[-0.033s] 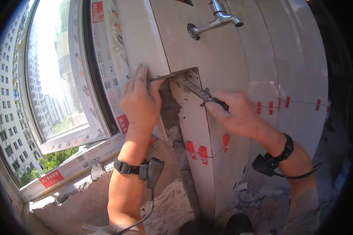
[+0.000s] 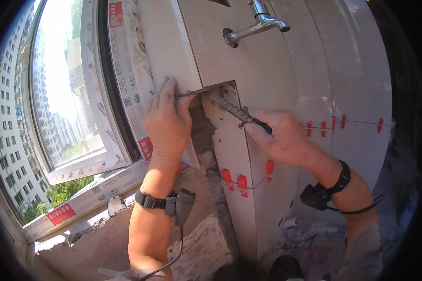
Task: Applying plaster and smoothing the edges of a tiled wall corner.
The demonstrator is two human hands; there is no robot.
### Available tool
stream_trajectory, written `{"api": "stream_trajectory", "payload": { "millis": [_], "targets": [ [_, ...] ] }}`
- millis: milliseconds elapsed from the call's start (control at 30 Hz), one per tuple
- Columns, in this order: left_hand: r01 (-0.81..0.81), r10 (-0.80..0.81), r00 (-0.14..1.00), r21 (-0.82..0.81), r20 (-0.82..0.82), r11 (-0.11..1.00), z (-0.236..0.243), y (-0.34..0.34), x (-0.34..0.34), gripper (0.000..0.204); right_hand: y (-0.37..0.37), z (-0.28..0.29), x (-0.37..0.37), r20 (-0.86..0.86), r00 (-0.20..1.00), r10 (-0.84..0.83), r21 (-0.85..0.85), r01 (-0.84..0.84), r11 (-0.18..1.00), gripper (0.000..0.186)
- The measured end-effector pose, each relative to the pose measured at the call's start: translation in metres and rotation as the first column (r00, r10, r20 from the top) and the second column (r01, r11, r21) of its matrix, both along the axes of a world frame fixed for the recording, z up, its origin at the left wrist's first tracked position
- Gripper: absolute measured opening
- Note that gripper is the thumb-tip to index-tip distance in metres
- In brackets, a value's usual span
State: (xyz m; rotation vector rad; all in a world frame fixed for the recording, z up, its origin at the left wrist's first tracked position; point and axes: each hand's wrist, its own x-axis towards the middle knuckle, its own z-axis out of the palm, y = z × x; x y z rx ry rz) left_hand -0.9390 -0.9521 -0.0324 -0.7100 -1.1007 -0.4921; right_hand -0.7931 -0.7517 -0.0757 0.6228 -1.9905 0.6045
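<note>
My left hand (image 2: 168,119) rests against the narrow pale wall tile (image 2: 166,44) beside the window, its fingers stretched up and its thumb at the tile's lower edge. In my right hand (image 2: 281,133) is a narrow mortar-smeared tool (image 2: 232,108) with a dark handle. Its tip reaches up-left into a notch under the upper tiles, and its exact shape is hidden by mortar. Dark grey mortar (image 2: 202,131) fills the gap between my hands. Right of this gap stands a lower wall tile (image 2: 239,159) with a chipped left edge.
A chrome tap (image 2: 260,25) juts from the wall above. Red tile-levelling wedges (image 2: 242,183) stick out of the joints, with more to the right. The open window (image 2: 70,93) stands at left over a rough sill (image 2: 75,232). Rubble (image 2: 314,234) lies at lower right.
</note>
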Motion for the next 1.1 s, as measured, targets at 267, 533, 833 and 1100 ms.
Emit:
{"api": "stream_trajectory", "payload": {
  "millis": [267,533,833,1100],
  "targets": [
    [-0.02,0.02,1.0,0.006,0.007,1.0,0.0,0.0,0.003,0.043,0.003,0.001,-0.001,-0.038,0.999,-0.003,0.008,0.003,1.0,0.013],
    [0.113,-0.114,0.993,-0.042,-0.033,0.993,0.007,-0.007,0.001,0.036,-0.008,-0.002,-0.001,0.017,1.0,0.016,0.039,-0.017,0.999,0.011],
    [0.042,-0.045,0.999,-0.1,-0.024,0.994,0.006,-0.012,0.007,0.034,-0.022,0.024,-0.002,0.046,0.978,-0.202,0.176,0.192,0.966,0.011],
    [0.027,-0.027,1.0,-0.075,0.004,0.997,0.005,-0.011,0.01,0.033,-0.038,0.031,-0.005,0.023,0.966,-0.258,0.27,0.242,0.932,0.011]
  ]
}}
